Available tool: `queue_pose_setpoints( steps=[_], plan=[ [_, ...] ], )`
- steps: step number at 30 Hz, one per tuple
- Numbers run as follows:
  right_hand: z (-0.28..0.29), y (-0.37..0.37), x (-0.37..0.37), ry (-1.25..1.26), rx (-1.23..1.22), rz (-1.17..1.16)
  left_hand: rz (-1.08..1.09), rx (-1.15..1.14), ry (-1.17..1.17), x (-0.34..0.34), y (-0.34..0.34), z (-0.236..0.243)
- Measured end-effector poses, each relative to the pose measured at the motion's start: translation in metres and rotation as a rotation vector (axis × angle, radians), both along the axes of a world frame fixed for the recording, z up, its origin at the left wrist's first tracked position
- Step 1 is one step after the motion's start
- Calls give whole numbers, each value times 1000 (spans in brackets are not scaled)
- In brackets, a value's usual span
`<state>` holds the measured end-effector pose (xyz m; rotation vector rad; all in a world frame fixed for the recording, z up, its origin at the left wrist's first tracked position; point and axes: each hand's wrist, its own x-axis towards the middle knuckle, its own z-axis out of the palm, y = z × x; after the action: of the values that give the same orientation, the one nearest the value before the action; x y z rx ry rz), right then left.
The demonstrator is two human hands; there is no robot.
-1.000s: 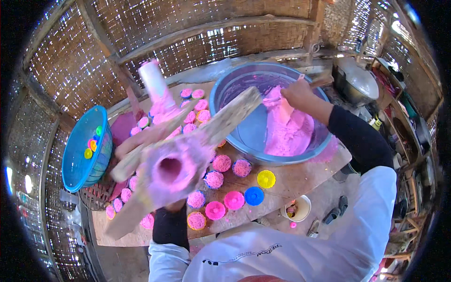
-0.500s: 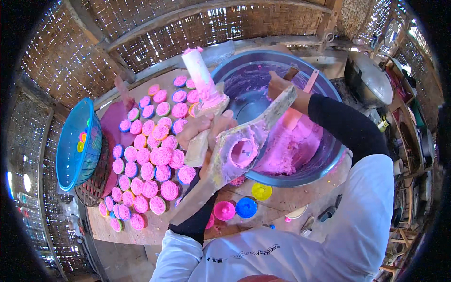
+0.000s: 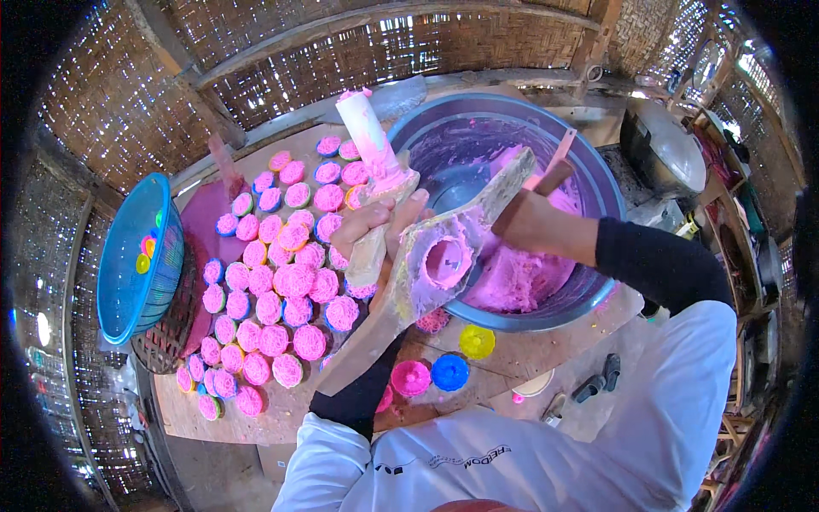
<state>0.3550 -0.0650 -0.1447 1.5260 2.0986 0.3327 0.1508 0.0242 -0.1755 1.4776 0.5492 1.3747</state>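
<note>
My left hand (image 3: 375,229) is wrapped round a hinged-looking wooden press. Its long wooden board (image 3: 363,346) has a round hole smeared with pink dough, and a white cylinder plunger (image 3: 365,128) stands up from the other wooden piece. Over the right side of the blue basin (image 3: 616,192), my right hand (image 3: 539,226) is closed round a brown wooden handle (image 3: 556,177); the tool's working end is hidden behind the board. Pink dough (image 3: 520,277) lies in the basin. A flat stick (image 3: 563,147) with a hole in its end leans there too.
Many small coloured cups topped with pink strands (image 3: 273,341) crowd the table's left. A blue basket (image 3: 136,264) stands beyond them. Pink (image 3: 410,378), blue (image 3: 450,373) and yellow moulds (image 3: 477,342) lie near the front edge. A large lidded pot (image 3: 665,145) stands right.
My right hand has drawn back toward me, from deep over the basin to close beside the press board. The brown handle has turned with it. My left hand keeps its hold.
</note>
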Motion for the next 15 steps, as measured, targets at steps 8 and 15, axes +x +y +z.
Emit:
queue_pose_setpoints(
  steps=[8,15],
  plan=[
    [39,-26,-42,99,-242,-130,129,-136,-57,0,9,7],
    [25,-50,-59,387,-153,-214,133,-212,-27,-10,3,11]
  ],
)
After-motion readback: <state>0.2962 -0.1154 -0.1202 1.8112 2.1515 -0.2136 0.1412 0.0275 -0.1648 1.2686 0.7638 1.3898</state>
